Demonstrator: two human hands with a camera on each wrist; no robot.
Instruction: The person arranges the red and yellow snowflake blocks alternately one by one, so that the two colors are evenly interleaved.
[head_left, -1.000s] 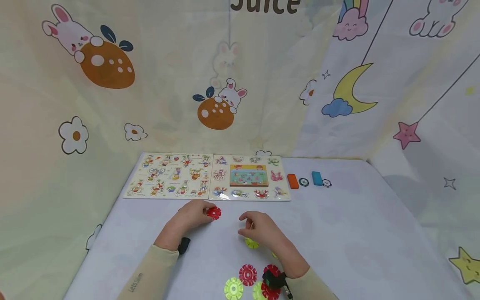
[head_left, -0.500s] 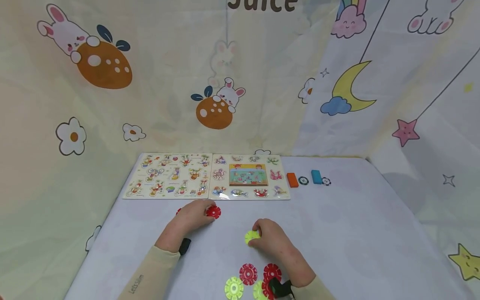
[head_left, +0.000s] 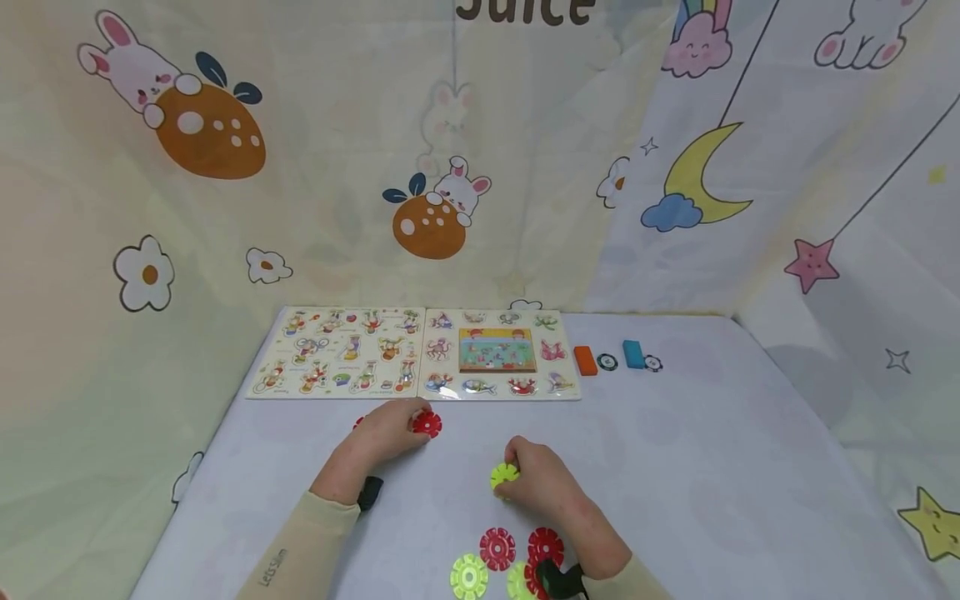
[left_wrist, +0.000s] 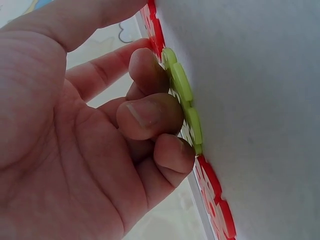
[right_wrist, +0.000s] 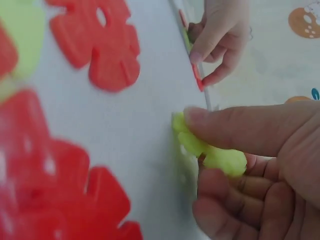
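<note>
My left hand (head_left: 386,429) pinches a red flower-shaped disc (head_left: 428,424) on the table between thumb and index finger. In the left wrist view its other fingers rest by a yellow-green disc (left_wrist: 186,95), and another red disc (left_wrist: 216,195) lies at the row's other end. Whether these discs interlock I cannot tell. My right hand (head_left: 543,479) grips a yellow-green notched disc (head_left: 504,476) by its edge, thumb on one side and fingers on the other. In the right wrist view this disc (right_wrist: 225,161) is tilted and partly covered by the thumb.
Nearer the body lie a red disc (head_left: 497,548), a yellow-green disc (head_left: 468,577) and more discs partly under the right wrist's black strap (head_left: 561,578). Two picture boards (head_left: 337,354) stand at the back. Right of them are an orange block (head_left: 585,361) and a blue block (head_left: 633,354).
My right hand, earlier apart from the yellow-green disc, has come down and gripped it; the disc has since tilted slightly. My left hand has stayed at the red disc.
</note>
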